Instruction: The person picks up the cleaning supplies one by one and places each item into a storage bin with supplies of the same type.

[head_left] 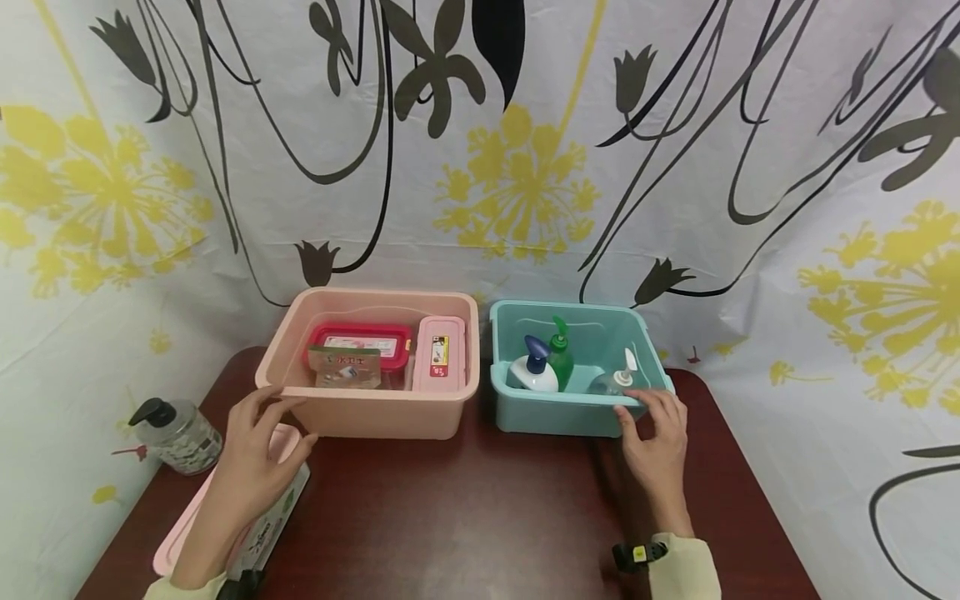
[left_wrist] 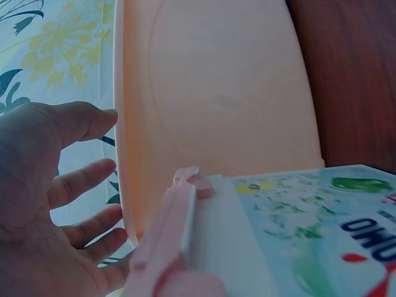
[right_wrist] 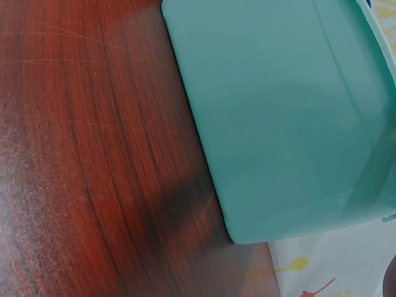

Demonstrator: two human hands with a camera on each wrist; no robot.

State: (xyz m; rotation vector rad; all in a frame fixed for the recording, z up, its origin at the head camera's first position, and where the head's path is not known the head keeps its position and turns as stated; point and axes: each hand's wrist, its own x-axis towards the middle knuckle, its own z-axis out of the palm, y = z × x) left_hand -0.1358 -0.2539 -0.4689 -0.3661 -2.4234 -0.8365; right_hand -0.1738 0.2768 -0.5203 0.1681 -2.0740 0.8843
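Observation:
At the front left corner of the peach bin is my left hand, fingers spread and loosely bent. Its fingertips come right up to the bin's rim in the left wrist view. Below that forearm lies a box with a pink lid and a printed white side. On the right, my right hand pinches the front rim of the teal bin near its right corner, fingers over the top and thumb on the front wall. The right wrist view shows mostly this bin's wall.
Inside the peach bin sit a red-lidded container, a brown packet and a pink box. The teal bin holds a white pump bottle, a green one and a clear one. Another pump bottle stands far left.

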